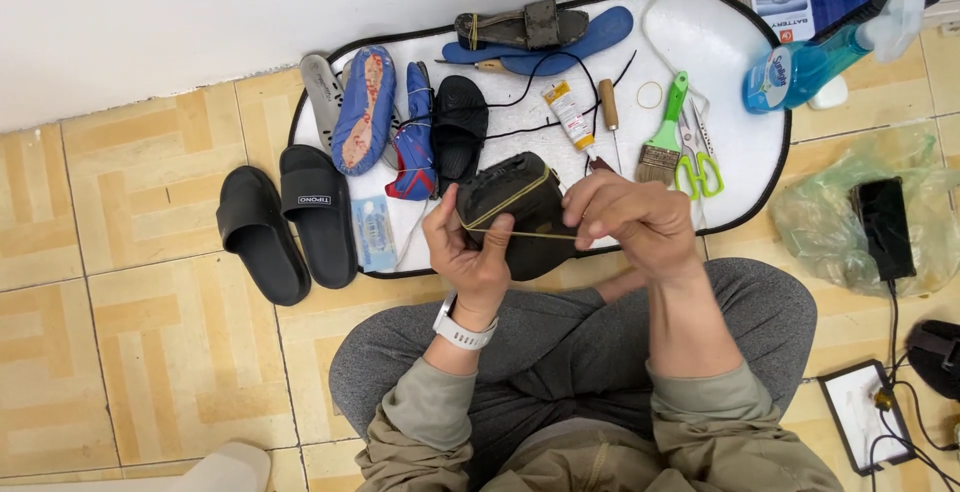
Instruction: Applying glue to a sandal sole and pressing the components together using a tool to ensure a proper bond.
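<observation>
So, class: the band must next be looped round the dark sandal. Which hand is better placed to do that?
Probably the right hand: it pinches the stretched yellow rubber band, while the left hand is busy gripping the dark sandal.

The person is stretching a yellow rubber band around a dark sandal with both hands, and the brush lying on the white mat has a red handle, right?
Not quite. The head view shows the brush on the white mat has a green handle, not red. The rest holds: the left hand and right hand stretch a yellow rubber band around a dark sandal.
</observation>
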